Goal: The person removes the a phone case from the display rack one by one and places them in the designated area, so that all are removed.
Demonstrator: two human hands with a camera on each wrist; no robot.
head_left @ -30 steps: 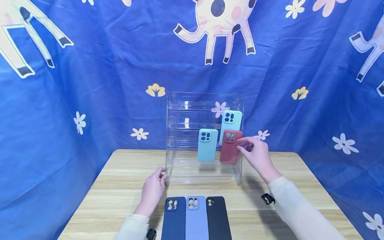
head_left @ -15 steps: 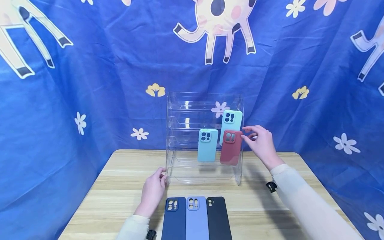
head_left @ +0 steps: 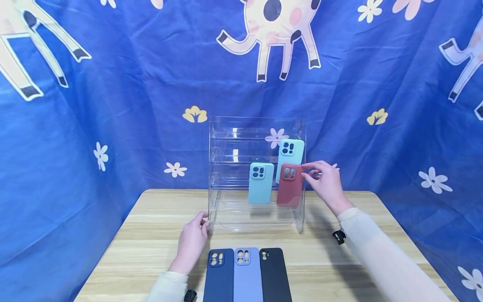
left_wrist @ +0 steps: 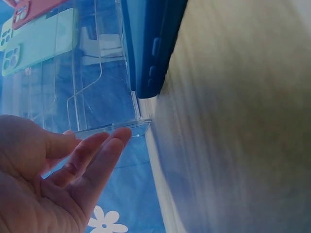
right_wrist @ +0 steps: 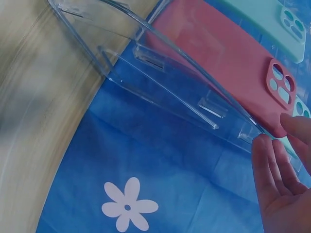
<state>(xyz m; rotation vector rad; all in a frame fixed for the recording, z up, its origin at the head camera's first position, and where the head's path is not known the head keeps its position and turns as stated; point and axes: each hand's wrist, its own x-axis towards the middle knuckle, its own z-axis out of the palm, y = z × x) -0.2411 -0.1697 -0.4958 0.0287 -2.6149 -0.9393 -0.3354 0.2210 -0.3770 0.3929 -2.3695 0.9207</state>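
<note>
In the head view, a red phone case [head_left: 289, 186] stands at the right of a clear tiered display rack [head_left: 230, 216]. My right hand [head_left: 327, 184] has thumb and fingertips at its upper right corner; in the right wrist view the thumb [right_wrist: 297, 127] overlaps that corner, with the fingers at its other side. One mint phone case [head_left: 260, 188] stands left of the red one. A second mint phone case [head_left: 296, 153] is one tier higher, partly hidden behind the red case. My left hand [head_left: 191, 239] touches the rack's lower left side with fairly straight fingers [left_wrist: 99, 167].
On the wooden table [head_left: 143, 247], a dark blue phone case [head_left: 219, 279], a lilac phone case [head_left: 247, 279] and a black phone case [head_left: 275, 279] lie side by side in front of the rack. A blue patterned cloth [head_left: 151, 105] hangs behind.
My right hand drew away up and right from the red phone case's edge, then came back to its upper corner. The left hand and the phone cases stay in place.
</note>
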